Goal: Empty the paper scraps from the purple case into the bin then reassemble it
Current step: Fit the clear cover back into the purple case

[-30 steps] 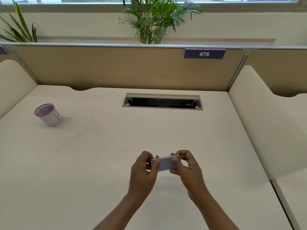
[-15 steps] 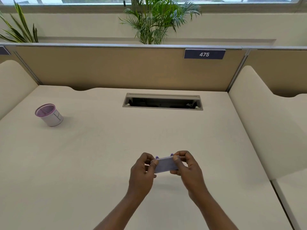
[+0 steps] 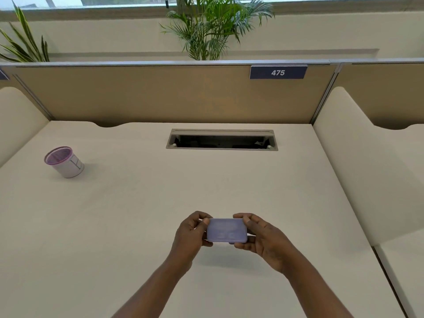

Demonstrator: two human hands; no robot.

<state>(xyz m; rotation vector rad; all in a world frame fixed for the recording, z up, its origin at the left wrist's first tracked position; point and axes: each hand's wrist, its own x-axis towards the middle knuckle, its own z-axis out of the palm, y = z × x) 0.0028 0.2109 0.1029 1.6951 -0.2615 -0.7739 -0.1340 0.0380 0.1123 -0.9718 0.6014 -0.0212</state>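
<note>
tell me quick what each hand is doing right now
Left hand: closed on the left end of the purple case.
Right hand: closed on the right end of the same case, held above the desk.

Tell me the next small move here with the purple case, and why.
Probably pull the purple case open. Both the left hand and the right hand pinch its ends above the desk; it looks closed, and no scraps show. The small bin stands far to the left, so the case would likely need carrying there before tipping.
</note>
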